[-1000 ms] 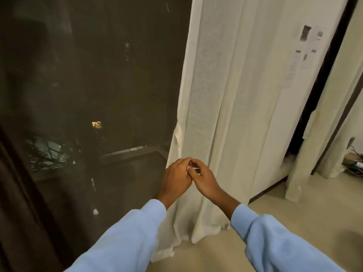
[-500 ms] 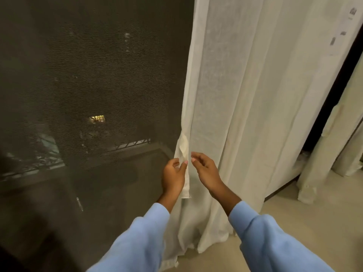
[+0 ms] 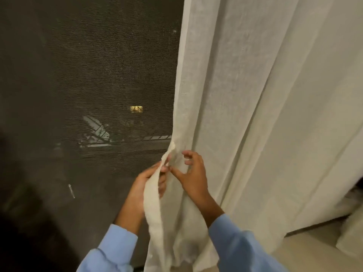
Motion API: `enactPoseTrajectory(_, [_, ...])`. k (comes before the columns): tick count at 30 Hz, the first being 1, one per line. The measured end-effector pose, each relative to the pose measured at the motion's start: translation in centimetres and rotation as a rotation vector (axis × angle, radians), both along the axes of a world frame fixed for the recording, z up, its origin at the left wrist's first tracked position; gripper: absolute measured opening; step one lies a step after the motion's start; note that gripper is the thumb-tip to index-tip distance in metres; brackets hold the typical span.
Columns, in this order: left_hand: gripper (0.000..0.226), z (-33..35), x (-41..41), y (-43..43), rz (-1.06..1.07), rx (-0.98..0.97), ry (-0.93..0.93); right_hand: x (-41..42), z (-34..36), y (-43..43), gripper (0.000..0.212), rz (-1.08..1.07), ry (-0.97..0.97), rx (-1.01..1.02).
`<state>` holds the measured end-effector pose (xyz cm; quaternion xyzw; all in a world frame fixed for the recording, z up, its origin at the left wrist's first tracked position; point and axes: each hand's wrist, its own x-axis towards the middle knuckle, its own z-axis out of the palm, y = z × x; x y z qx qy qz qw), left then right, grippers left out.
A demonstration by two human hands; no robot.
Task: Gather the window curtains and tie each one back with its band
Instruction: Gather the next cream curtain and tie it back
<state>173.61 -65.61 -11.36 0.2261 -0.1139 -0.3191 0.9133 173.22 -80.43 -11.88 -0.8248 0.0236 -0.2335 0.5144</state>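
Note:
A cream sheer curtain [image 3: 245, 99] hangs in loose folds over the right half of the view. A cream fabric band [image 3: 154, 203] is attached at the curtain's left edge and hangs down from there. My left hand [image 3: 146, 185] pinches the band near its top, the strip draping over the fingers. My right hand [image 3: 191, 173] is just to its right, against the curtain's front, fingers curled and spread, thumb reaching toward the band. Nothing is gripped in the right hand. Both arms wear light blue sleeves.
A dark mesh window screen [image 3: 94, 75] fills the left half, with night outside and a lit window [image 3: 136, 108] far off. Pale floor [image 3: 306, 252] shows at the lower right, with the foot of another cream curtain [image 3: 351, 238] at the edge.
My hands, which were together at the curtain's edge, have parted. The left hand now holds the band pulled out from the edge; the right hand has opened. The view has moved closer.

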Motion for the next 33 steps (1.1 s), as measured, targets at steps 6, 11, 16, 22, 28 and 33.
enactPoseTrajectory(6, [0.046,-0.1,-1.0,-0.3,-0.04,-0.395,-0.168,2.6,1.1,0.8,0.081,-0.06,-0.048,-0.09])
enactPoseTrajectory(11, [0.052,-0.7,-1.4,0.1,0.142,-0.512,-0.162,3.1,0.9,1.4,0.045,-0.022,-0.061,-0.009])
enactPoseTrajectory(16, [0.071,-1.2,-1.0,0.1,0.617,-0.421,-0.066,2.8,0.3,1.7,0.034,0.002,-0.042,-0.004])
enactPoseTrajectory(22, [0.071,-0.1,0.8,1.3,0.929,-0.223,0.043,2.7,-0.1,1.4,0.02,-0.034,-0.034,-0.081])
enactPoseTrajectory(28, [0.04,3.2,1.9,-0.4,1.042,0.988,-0.784,1.4,0.2,2.0,0.017,-0.054,-0.008,-0.11])
enactPoseTrajectory(33, [0.011,2.7,1.7,-1.5,1.095,1.015,-0.816,-0.3,0.2,1.9,0.014,-0.084,0.004,-0.097])
